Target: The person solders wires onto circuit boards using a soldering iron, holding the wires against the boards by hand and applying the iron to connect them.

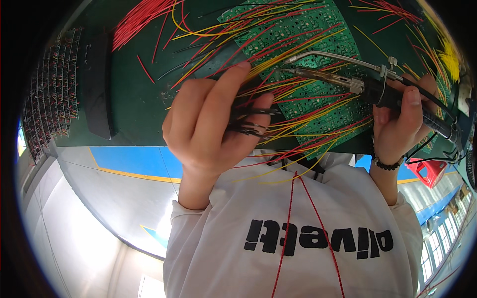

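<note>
A panel of green circuit boards (325,49) lies on the dark green table, with many red and yellow wires (298,124) running across it. My left hand (196,126) is closed around a bundle of short black wires (246,130) at the panel's left edge. Its index finger reaches toward the boards among the wires. In my right hand (407,111) is a soldering iron (370,92), gripped by its dark handle. A curved metal solder feed tube (333,55) is clamped to the iron. The iron's tip points left, over the boards; whether it touches them I cannot tell.
Loose red wires (141,22) are heaped at the far left, and more red and yellow ones lie far right. A long black bar (98,89) and rows of populated boards (52,84) stand left. A red plastic object (431,173) is beyond my right wrist.
</note>
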Available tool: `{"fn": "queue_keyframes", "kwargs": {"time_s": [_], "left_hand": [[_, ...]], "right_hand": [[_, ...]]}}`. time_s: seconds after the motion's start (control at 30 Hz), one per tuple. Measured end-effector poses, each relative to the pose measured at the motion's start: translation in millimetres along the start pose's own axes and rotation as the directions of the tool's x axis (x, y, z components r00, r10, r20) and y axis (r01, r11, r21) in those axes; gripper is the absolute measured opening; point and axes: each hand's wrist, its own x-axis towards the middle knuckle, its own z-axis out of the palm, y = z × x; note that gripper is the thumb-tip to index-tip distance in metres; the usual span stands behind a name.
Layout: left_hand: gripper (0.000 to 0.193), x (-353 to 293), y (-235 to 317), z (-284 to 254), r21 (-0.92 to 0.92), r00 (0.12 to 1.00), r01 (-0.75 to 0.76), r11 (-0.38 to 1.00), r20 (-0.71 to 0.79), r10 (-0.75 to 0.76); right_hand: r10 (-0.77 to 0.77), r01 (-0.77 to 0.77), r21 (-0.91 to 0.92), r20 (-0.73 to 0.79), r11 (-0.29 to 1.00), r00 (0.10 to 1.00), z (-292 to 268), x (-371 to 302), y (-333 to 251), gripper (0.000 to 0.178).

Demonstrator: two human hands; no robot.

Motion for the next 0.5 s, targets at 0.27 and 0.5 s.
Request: {"fn": "queue_keyframes", "kwargs": {"time_s": [0.27,0.5], "left_hand": [[0.023,1,16,-22,0.025,0.989,0.144,0.989,0.04,-0.144],[0.017,7,19,-9,-0.046,0.962,0.21,0.977,0.189,-0.198]], "right_hand": [[0.013,-0.012,0.021,-0.046,1.0,0.999,-10,1,-4,0.024],[0.003,-0.001,0.039,-0.049,0.999,0.999,-16,2,-4,0.024]]}}
